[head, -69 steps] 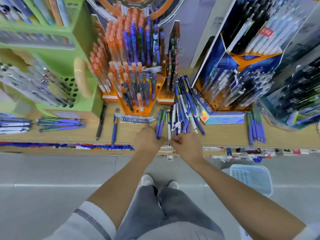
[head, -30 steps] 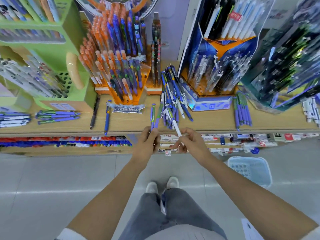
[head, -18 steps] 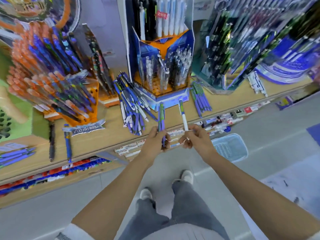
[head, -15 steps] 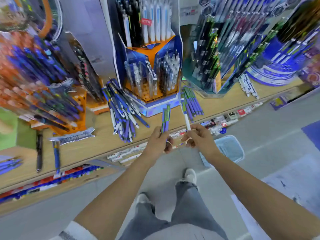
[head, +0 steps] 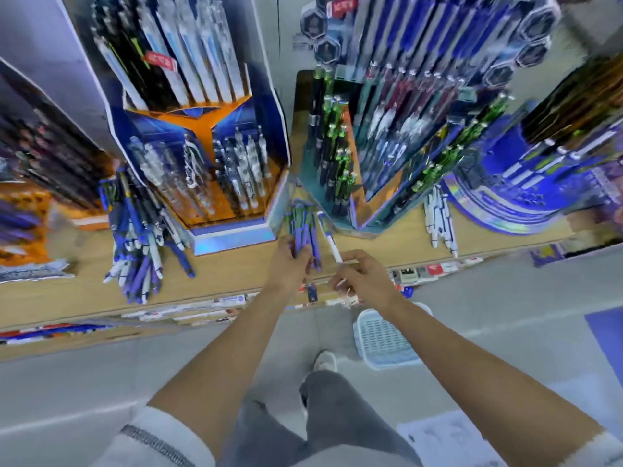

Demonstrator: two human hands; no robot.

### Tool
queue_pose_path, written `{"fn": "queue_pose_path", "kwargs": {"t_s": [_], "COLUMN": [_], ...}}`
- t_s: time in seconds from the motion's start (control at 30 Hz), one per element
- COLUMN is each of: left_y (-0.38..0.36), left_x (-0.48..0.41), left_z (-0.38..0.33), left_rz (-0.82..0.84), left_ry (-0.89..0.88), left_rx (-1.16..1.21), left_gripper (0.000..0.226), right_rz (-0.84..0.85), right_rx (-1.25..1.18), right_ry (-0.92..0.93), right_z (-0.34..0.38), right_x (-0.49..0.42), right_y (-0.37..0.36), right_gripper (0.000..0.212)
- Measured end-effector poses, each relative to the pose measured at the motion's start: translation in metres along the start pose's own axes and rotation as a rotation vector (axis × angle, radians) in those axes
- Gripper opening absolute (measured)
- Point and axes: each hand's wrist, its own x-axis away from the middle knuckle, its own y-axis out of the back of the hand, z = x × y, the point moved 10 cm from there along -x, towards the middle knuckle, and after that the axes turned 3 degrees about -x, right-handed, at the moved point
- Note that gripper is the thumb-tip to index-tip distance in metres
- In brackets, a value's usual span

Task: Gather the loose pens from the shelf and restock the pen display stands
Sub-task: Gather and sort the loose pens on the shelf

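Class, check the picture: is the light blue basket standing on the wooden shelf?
No, the basket stands on the grey floor, below the front edge of the shelf.

My left hand grips a bunch of purple pens with green tops, pointing toward the back of the shelf in the gap between the blue-and-orange stand and the teal stand. My right hand pinches a white pen with a blue cap, tilted just beside them. A loose heap of blue, white and purple pens fans toward the front edge left of the blue-and-orange stand; a few white pens lie right of the teal one
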Motion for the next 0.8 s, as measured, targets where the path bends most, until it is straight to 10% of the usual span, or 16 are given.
{"fn": "queue_pose_path", "kwargs": {"t_s": [0.3, 0.8], "left_y": [-0.002, -0.023], "left_x": [0.008, 0.018], "left_z": [-0.024, -0.033], "left_rz": [-0.176, -0.138], "left_ry": [-0.237, -0.493], "left_rx": [-0.971, -0.916], "left_gripper": [0.057, 0.046], "right_rz": [0.107, -0.085], "right_rx": [0.021, -0.198], "right_ry": [-0.022, 0.048], "right_z": [-0.002, -0.019], "right_x": [-0.016, 0.034], "right_y": [-0.005, 0.058], "right_gripper": [0.014, 0.011]}}
